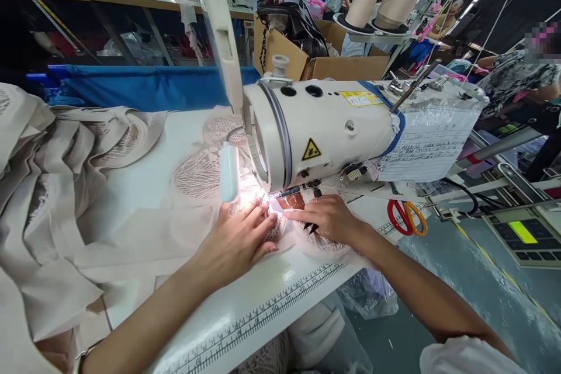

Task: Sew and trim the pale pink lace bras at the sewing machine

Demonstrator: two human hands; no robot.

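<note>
A white sewing machine (272,140) with a lit needle area stands over pale beige lace fabric (197,178). My left hand (243,231) lies on the fabric left of the needle, palm down with its fingers stretched out and slightly apart. From the right, my right hand (328,217) reaches to the same lace edge, index finger extended by the presser foot. Two dark points of a small black pointed tool (311,227) stick out under its curled fingers; the rest is hidden in the palm. A lace cup piece (322,242) lies beneath this hand.
Beige fabric pieces (70,146) pile up on the left. Scissors (407,217) with red and orange handles lie right of the machine. A printed ruler (263,315) runs along the table's front edge. Behind stands a cardboard box (346,67) holding a black bag. Other people work farther back.
</note>
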